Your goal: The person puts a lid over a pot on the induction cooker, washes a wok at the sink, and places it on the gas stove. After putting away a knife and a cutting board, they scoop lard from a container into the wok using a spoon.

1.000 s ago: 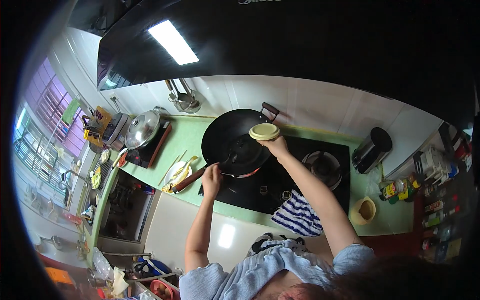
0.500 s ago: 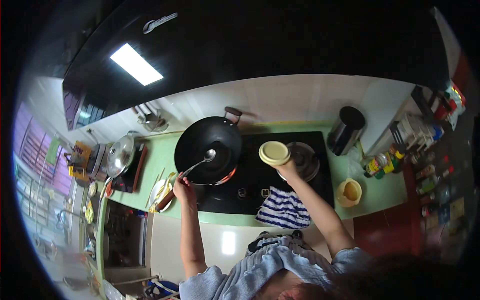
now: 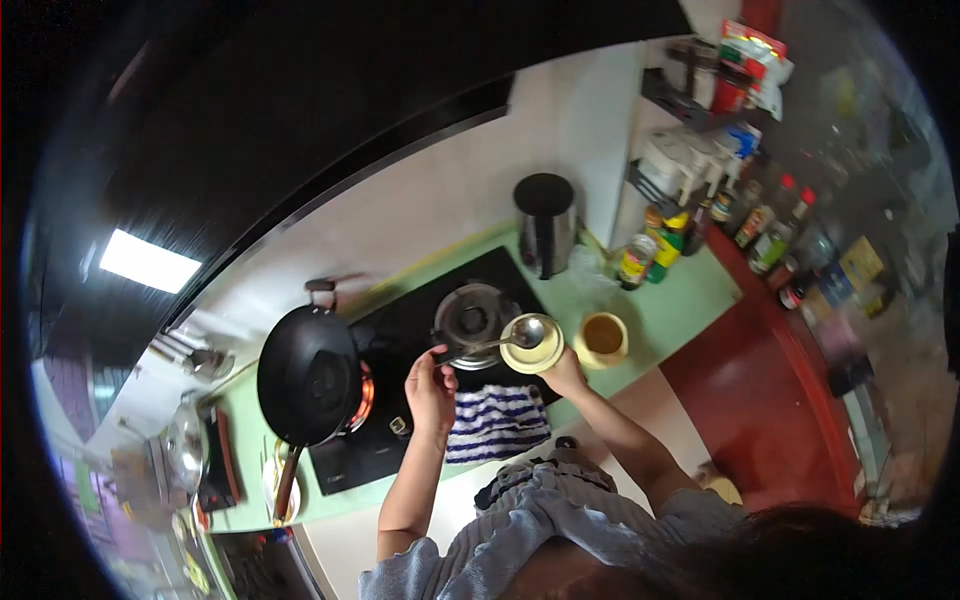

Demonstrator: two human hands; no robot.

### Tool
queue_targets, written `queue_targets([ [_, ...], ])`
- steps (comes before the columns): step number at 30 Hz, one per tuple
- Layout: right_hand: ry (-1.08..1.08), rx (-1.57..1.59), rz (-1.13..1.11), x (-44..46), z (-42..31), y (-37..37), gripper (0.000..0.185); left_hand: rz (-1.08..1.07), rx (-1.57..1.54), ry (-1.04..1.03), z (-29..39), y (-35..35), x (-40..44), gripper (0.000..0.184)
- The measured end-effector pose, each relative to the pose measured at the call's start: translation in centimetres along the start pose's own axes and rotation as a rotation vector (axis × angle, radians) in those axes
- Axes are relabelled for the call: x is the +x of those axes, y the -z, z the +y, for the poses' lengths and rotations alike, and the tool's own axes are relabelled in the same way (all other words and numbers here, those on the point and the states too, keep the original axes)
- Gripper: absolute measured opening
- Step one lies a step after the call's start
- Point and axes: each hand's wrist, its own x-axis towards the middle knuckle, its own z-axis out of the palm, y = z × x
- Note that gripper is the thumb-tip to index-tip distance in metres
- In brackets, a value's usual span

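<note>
My left hand is closed on the handle of a metal spoon, held level above the stove. The spoon's bowl is over a round cream-coloured lid; whether the two touch I cannot tell. My right hand grips that lid at its right edge. Just to the right stands an open cream pot with something brownish inside. A black wok sits tilted on the left burner, with an orange glow along its right side.
A striped cloth lies at the front of the black stove. Behind the right burner stands a dark metal kettle. Sauce bottles are at the back right. A lidded pan is at far left.
My view has turned to the right. My left hand has taken the spoon out of the wok and across to the lid. My right hand and the lid are now beside the open pot.
</note>
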Motion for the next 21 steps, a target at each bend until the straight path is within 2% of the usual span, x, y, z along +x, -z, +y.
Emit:
queue_targets([
  [2, 0.033, 0.133, 0.134, -1.7, 3.4, 2.1, 0.043, -0.049, -0.015, 0.090, -2.4, -3.2, 0.5, 0.024],
  [6, -0.086, 0.016, 0.243, -6.3, 8.2, 7.8, 0.043, -0.185, 0.030, 0.130, -8.8, -6.6, 3.3, 0.024],
  [12, -0.316, -0.131, 0.359, -11.6, 9.5, 14.4, 0.045, -0.546, 0.609, 0.001, -17.6, -7.5, 6.2, 0.029],
  [13, -0.322, -0.130, 0.367, -12.3, 10.0, 15.0, 0.045, -0.570, 0.656, -0.017, -19.0, -7.3, 6.7, 0.028],
  [15, -0.299, -0.166, 0.460, -13.2, 10.8, 15.7, 0.032, -0.602, 0.705, -0.029, -21.1, -7.0, 7.3, 0.028],
  [19, -0.348, -0.209, 0.486, -14.5, 12.1, 16.7, 0.032, -0.569, 0.714, -0.001, -23.2, -7.0, 7.5, 0.028],
  [21, -0.439, -0.152, 0.387, -14.6, 12.6, 16.9, 0.048, -0.536, 0.666, -0.001, -23.6, -7.0, 7.6, 0.028],
])
